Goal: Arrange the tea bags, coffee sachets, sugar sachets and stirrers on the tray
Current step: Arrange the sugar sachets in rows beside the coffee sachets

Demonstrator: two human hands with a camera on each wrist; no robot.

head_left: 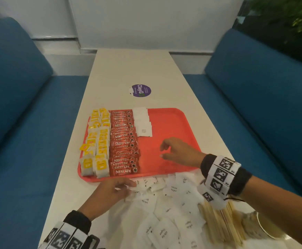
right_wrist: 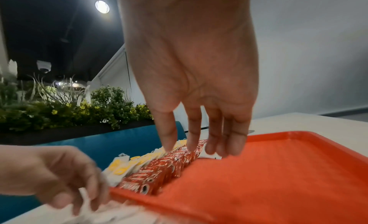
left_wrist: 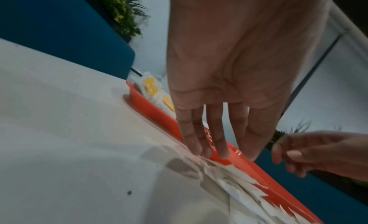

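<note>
The left hand's fingers (left_wrist: 203, 142) lie nearly straight, their tips pressing the loose sugar sachets (head_left: 166, 209) at the lower centre of the head view, just beside the near rim of the tray (head_left: 175, 123); they grip nothing. The left hand (head_left: 113, 190) sits low and left of centre. The right hand (head_left: 180, 152) hovers above the bare red floor of the tray at right of centre, fingers (right_wrist: 225, 140) loosely spread and empty. On the tray's left side stand 2 columns of tea bags (head_left: 97, 142), then a column of coffee sachets (head_left: 124, 142), then a short row of sugar sachets at its upper middle. Stirrers (head_left: 222, 223) lie in a bundle on the desk (head_left: 128, 69) at lower right, partly under the right wrist.
</note>
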